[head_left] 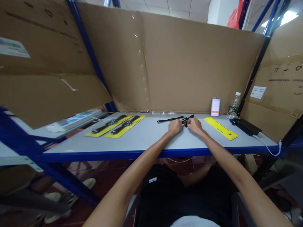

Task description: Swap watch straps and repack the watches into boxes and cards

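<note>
Near the middle of the grey tabletop, my left hand [175, 126] and my right hand [194, 125] are close together, fingers closed round a small black object [185, 121] between them. Its exact shape is partly hidden by the fingers. Just behind my left hand lies a thin black strip-like tool [169, 119]. Two yellow cards with black tools packed on them, a left one [107, 126] and a right one [126, 125], lie side by side on the left. On the right rests a bare yellow card [221, 128].
A phone [215, 106] stands against the cardboard back wall [189, 63], beside a water bottle [233, 106]. A black power bank [247, 126] with a white cable lies at the right. The blue table edge [94, 156] runs in front; a power strip [75, 120] is left.
</note>
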Tool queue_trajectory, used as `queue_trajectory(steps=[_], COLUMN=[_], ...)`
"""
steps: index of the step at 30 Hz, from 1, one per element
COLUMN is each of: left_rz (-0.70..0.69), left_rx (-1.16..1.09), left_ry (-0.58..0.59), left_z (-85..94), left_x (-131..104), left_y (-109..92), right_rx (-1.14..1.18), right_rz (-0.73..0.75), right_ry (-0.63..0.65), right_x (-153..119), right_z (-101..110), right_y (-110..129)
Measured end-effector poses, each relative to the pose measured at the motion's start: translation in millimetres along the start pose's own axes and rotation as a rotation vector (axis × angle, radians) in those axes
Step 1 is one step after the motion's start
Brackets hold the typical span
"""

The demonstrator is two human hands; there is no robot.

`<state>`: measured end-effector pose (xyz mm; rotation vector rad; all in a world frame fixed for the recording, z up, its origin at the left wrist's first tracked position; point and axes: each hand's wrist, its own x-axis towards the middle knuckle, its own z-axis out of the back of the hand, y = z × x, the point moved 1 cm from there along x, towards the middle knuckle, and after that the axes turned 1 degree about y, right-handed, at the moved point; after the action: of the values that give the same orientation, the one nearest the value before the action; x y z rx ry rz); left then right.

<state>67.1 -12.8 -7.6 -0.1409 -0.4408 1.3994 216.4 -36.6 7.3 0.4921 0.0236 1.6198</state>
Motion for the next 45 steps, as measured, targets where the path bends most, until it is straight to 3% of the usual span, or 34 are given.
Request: queue_trajectory(steps=[5,9,17,20,28,45], left_rz=[0.006,0.007,0.025,0.027,0.033,-0.102], left_rx=[-0.023,-0.045,0.063,0.132,0.28,0.378], left_ry=[-0.03,-0.04,-0.086,-0.075,0.012,0.01], left_z=[-3.6,1.9,55.2,63.7,54.0,30.3], left_x=[2,11,39,45,60,61], left_y=[2,10,73,94,119,106], right_rx=[0.017,0.041,0.022,0.027,0.057,0.194], right_rz=[-0.049,-0.123,-0.176,-0.179,-0.164,-0.211], right_ry=[-0.003,-0.092,-0.161,-0.168,-0.157,-0.188], right_x=[2,5,7,7,6,19], right_z=[3,10,14,14,13,7], right_y=[-2,-5,-12,-13,-15,-29])
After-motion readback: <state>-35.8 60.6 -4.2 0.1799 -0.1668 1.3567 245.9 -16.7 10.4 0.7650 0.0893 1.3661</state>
